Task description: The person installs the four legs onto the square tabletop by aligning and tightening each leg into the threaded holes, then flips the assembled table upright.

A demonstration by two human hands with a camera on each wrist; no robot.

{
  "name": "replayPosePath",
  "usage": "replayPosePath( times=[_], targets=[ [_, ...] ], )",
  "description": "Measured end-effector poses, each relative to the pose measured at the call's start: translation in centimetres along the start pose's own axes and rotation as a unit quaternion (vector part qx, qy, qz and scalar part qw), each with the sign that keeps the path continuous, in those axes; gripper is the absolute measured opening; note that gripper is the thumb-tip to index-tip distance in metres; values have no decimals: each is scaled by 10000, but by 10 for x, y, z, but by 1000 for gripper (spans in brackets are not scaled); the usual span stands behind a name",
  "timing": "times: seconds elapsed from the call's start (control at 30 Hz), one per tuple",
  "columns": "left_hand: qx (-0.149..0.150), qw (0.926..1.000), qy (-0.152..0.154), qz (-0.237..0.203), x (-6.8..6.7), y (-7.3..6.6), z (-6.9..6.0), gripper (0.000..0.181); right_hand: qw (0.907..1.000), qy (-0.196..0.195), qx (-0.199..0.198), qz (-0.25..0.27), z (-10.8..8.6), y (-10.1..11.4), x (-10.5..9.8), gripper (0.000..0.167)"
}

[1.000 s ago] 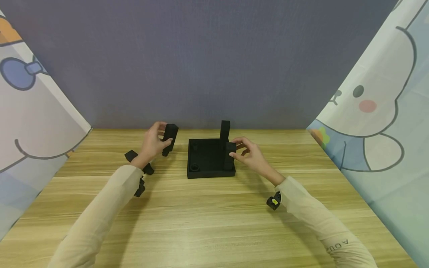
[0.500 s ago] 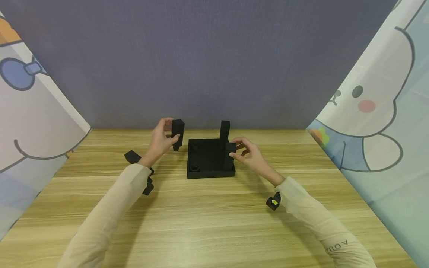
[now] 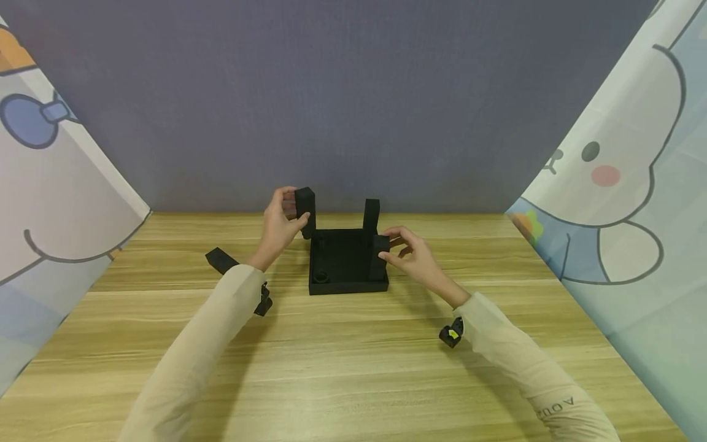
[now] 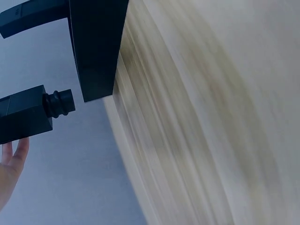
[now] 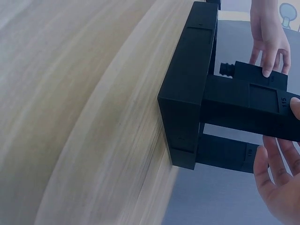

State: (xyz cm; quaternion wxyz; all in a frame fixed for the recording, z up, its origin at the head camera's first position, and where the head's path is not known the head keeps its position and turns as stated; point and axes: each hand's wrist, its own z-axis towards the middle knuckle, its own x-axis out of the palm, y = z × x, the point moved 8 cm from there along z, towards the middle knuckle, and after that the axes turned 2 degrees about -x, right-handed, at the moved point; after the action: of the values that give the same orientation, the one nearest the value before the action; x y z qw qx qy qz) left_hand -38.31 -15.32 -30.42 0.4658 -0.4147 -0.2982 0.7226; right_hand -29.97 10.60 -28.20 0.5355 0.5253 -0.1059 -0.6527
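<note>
My left hand [image 3: 280, 227] holds a black square post [image 3: 305, 205] near the back left corner of a square black base [image 3: 348, 287]. Its ridged, screw-like end [image 4: 58, 103] points toward the base and stands apart from it in the left wrist view. Thumb and fingers of my right hand [image 3: 413, 258] grip the post [image 5: 253, 105] standing upright at the base's front right corner. Behind that one rises another upright post [image 3: 371, 220] at the back right. A round threaded socket [image 3: 320, 277] shows at the front left corner.
Another loose black post [image 3: 222, 261] lies on the wooden table [image 3: 342, 368] to the left, partly hidden by my left sleeve. Small black wrist cameras hang below both forearms. A grey panel [image 3: 331, 110] stands behind the table, with printed cloths at both sides.
My left hand has carried its post rightward and slightly upward, from left of the base to its back left corner. My right hand keeps its grip in the same place.
</note>
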Motion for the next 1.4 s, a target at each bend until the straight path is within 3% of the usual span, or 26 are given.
replayPosePath(
  times=[0.4,0.47,0.57,0.63,0.7,1.2,1.4],
  targets=[
    [105,9991,-194,-351,17,0,2,55,10000,-25,-43,15,0,0,0,37],
    [109,9990,-166,-399,17,-9,-1,54,9999,-43,-88,22,0,0,0,37],
    [123,9988,-167,-437,20,-9,-2,53,9999,-49,-103,36,0,0,0,37],
    [114,9986,-164,-484,21,-8,-2,54,9999,-42,-95,34,0,0,0,37],
    [88,9986,-186,-485,24,1,0,54,10000,-29,-47,24,-1,0,0,37],
    [-127,9992,-34,-388,32,9,-2,55,10000,-37,28,-8,0,0,0,37],
    [-183,9984,145,-517,30,-3,-4,55,10000,-23,61,39,0,-2,0,37]
  ],
)
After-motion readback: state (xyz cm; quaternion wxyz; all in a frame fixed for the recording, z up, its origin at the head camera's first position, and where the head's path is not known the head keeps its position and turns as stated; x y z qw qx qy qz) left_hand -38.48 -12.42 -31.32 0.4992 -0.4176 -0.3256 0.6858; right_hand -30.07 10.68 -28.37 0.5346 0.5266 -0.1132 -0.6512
